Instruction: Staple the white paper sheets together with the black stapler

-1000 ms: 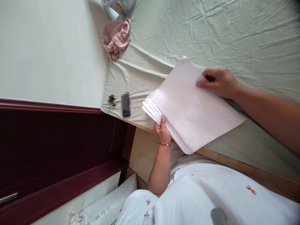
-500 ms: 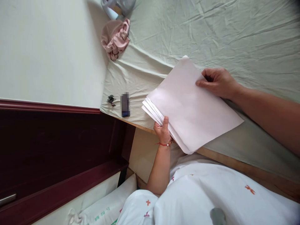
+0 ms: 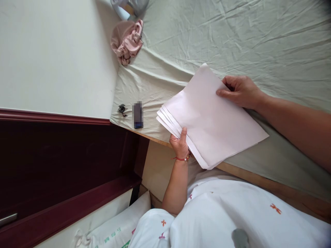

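A stack of white paper sheets (image 3: 212,117) is held above the front edge of the cloth-covered surface, its sheets fanned apart at the left side. My left hand (image 3: 180,143) grips the stack's lower left edge, thumb on top and the other fingers hidden beneath. A red string bracelet (image 3: 183,158) circles that wrist. On the upper right edge, my right hand (image 3: 239,91) pinches the paper between thumb and fingers. The top sheet looks blank.
Pale green cloth (image 3: 245,38) with wrinkles covers the surface. At its left lie a blurred-out dark object (image 3: 138,115), a small black item (image 3: 122,110) and a crumpled pink cloth (image 3: 126,43). Dark red furniture (image 3: 64,155) and a white sack (image 3: 119,224) stand lower left.
The top sheet's upper left edge has bent slightly, and a lower sheet's edge now shows at the lower right. Both hands keep almost the same place and grip.
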The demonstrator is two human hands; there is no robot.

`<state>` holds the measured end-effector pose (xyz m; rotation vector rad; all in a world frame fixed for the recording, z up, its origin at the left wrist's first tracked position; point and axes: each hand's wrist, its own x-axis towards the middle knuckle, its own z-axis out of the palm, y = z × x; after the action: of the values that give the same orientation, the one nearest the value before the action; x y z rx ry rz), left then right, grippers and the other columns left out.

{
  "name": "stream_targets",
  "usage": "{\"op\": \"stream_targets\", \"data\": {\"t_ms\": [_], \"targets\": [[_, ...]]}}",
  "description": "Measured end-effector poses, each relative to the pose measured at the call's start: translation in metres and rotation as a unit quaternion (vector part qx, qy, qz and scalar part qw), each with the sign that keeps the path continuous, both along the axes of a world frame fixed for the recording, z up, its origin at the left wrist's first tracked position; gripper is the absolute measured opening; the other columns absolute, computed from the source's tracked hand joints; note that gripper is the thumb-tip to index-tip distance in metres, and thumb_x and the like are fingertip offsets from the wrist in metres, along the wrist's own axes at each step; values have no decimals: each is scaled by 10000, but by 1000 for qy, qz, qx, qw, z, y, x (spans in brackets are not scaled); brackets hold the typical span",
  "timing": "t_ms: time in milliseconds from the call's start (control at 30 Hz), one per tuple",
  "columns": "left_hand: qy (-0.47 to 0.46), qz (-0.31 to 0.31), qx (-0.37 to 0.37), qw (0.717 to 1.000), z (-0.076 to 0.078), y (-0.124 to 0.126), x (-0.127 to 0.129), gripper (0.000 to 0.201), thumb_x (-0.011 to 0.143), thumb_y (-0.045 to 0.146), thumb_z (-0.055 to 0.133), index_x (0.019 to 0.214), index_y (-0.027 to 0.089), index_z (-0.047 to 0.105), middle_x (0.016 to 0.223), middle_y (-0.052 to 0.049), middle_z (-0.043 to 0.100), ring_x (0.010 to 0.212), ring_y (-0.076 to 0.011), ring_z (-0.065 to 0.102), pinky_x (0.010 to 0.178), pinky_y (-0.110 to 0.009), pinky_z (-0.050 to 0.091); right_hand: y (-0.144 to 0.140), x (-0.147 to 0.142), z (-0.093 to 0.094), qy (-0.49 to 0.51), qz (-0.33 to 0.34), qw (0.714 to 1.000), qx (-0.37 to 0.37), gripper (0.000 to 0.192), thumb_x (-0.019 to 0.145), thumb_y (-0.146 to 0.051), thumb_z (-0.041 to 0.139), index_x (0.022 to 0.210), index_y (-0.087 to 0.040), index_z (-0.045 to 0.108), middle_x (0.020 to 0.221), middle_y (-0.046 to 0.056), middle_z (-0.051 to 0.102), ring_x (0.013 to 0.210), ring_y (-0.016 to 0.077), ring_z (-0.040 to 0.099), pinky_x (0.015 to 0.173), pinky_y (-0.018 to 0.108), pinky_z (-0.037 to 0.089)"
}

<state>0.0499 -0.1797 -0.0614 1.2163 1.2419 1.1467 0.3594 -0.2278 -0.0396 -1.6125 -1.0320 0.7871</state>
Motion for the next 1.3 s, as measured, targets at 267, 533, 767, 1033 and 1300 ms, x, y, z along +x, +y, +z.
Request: {"op": "stream_targets", "data": {"t_ms": [267,533,767,1033,1300], "targets": [[6,-2,6,1000,0,0,0,546,721,604,1074,1057,208,905,1123,-55,912,1059,-241,860,1015,-350,669,0,-1,2,-11,0,1000,-13,238,892,-259,828,779,-254,618,691,-5,546,703,177,494,629,351,365],[20,-9,15,1000,-3,2,-3,551,736,608,1060,1073,199,907,1130,-58,915,1066,-244,865,996,-339,677,2,-3,5,-13,0,1000,-28,137,892,-285,747,839,-230,634,774,-3,609,716,164,520,671,351,393],[7,-9,14,1000,-2,1,-1,545,721,610,1068,1052,208,906,1120,-54,918,1072,-236,866,1009,-327,671,4,-1,-9,-5,-32,998,48,208,856,-374,816,992,-261,706,947,48,724,883,252,660,808,407,541],[-36,3,-7,999,10,-2,6,619,604,649,1108,997,219,900,1068,-60,924,1123,-269,872,1058,-362,672,6,3,-25,-42,4,997,60,480,912,-532,788,1323,-283,768,1150,83,800,1029,342,749,980,538,619],[-54,-13,-21,998,11,-4,4,615,567,632,1120,981,235,900,1041,-57,921,1088,-277,877,1068,-382,679,5,12,-25,-81,58,995,29,535,926,-638,802,1308,-265,771,1014,80,767,994,364,747,971,555,629]]}}
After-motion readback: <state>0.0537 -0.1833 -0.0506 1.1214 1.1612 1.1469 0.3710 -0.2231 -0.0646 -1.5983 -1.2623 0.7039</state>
